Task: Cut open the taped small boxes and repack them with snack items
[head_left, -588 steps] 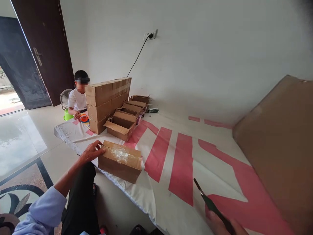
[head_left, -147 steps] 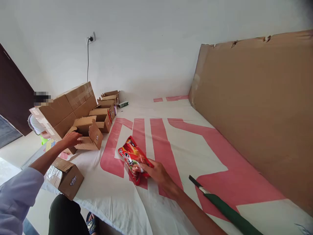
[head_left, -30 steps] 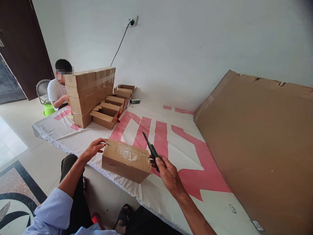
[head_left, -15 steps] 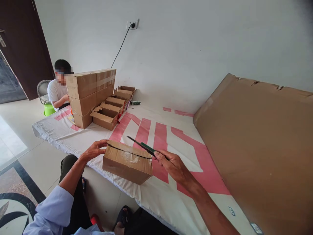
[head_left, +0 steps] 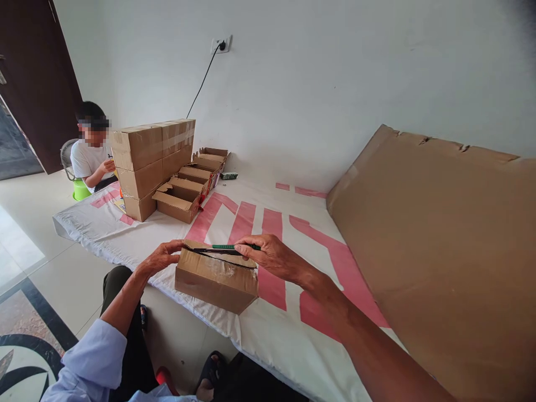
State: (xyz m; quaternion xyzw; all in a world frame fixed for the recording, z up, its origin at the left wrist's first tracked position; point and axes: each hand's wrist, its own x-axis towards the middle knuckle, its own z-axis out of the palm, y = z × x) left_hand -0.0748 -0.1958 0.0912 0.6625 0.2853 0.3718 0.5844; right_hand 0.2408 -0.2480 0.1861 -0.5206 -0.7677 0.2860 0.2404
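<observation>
A small taped cardboard box (head_left: 213, 279) lies at the near edge of a white and pink sheet (head_left: 293, 312). My left hand (head_left: 162, 257) rests on its left end and steadies it. In my right hand (head_left: 268, 255) is a green utility knife (head_left: 226, 247), gripped and laid nearly flat across the box top. The blade points left along the top seam, and a dark slit runs along that seam.
A stack of sealed cartons (head_left: 146, 162) and several open boxes (head_left: 178, 201) stand at the far left of the sheet. Behind them sits another person (head_left: 90, 153). A big cardboard sheet (head_left: 444, 245) leans on the right. A cable runs to a wall socket (head_left: 220, 44).
My right hand has swung the knife from upright beside the box down flat onto its top, blade now pointing left. My left hand has stayed on the box's left end.
</observation>
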